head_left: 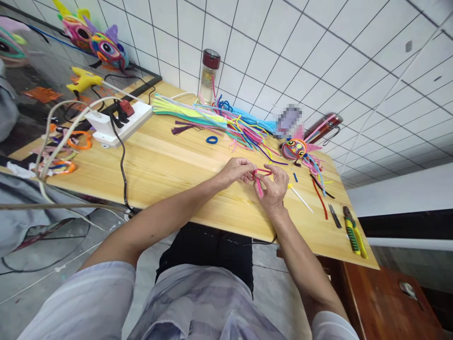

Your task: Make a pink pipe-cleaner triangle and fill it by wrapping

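Right hand (273,187) (pinched) on pink strip (260,188)

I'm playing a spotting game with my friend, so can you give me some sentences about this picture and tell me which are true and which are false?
1. The left hand and the right hand both hold pink strips. True.
2. The glue gun is blue. False: it is yellow.
3. The pliers have green and yellow handles. True.
4. The clear bottle with the dark red lid is lying on its side. False: it stands upright by the tiled wall.
5. The small blue ring lies on the wooden table, apart from both hands. True.
6. The power strip has nothing plugged in. False: plugs are in it.
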Demonstrator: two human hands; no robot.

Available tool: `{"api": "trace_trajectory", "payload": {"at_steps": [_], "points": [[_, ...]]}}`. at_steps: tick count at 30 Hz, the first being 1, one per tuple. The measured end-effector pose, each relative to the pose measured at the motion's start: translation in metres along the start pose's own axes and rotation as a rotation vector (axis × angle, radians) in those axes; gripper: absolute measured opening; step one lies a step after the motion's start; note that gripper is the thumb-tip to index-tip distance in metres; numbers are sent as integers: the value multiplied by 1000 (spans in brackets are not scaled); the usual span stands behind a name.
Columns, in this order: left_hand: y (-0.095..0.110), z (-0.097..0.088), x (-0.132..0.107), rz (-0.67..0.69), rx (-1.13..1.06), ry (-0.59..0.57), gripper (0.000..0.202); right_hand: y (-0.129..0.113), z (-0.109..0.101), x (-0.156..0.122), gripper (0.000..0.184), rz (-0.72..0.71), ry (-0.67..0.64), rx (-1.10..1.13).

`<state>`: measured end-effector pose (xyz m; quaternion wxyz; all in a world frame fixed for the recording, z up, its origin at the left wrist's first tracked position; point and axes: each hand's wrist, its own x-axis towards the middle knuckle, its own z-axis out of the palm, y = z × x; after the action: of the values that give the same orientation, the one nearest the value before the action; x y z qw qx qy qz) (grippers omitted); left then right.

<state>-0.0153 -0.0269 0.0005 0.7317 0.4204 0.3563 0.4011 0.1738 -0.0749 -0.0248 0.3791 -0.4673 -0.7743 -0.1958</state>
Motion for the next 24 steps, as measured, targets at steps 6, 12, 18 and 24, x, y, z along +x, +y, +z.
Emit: {"api": "trace_trajectory", "payload": {"at_steps": [6,12,18,24], "points": [[2,1,1,-55,-14,17,20,1,2,-2,8,-28,29,33],[-1,-1,2,-21,42,-6,25,3,3,-4,8,2,-26,28],[-5,-4,5,-21,72,-2,26,1,4,-5,8,-25,-8,0],[-13,-9,9,20,94,-19,30,-1,5,-6,9,-55,-5,-40]]}}
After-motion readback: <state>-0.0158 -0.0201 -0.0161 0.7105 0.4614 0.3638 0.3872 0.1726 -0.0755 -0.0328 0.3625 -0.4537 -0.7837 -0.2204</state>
